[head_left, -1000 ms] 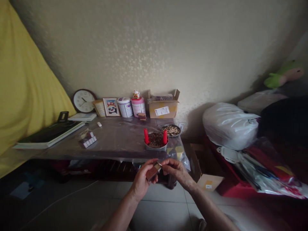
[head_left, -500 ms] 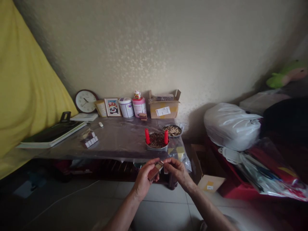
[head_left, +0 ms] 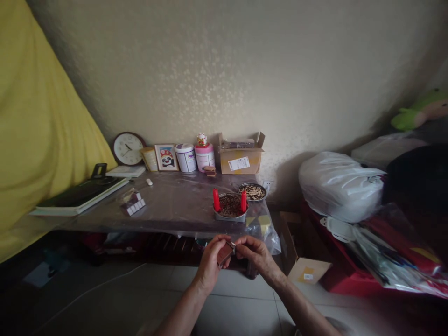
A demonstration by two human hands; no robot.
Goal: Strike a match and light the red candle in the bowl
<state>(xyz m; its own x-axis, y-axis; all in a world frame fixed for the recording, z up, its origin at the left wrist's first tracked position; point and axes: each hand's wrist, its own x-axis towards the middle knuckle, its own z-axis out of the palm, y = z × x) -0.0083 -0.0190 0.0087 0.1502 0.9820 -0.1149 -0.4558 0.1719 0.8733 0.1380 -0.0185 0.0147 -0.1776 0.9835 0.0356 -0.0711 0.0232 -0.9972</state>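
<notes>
Small brown box (head_left: 225, 253) — clamped in the left hand (head_left: 210, 259), right hand (head_left: 254, 252) at its upper end, grip unclear

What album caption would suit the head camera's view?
Left hand holds a small brown box, right hand at its end, before a table with red candles in a tin.

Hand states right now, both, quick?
Left hand: closed around a small brown box.
Right hand: at the box's end; open or closed can't be told.
</notes>
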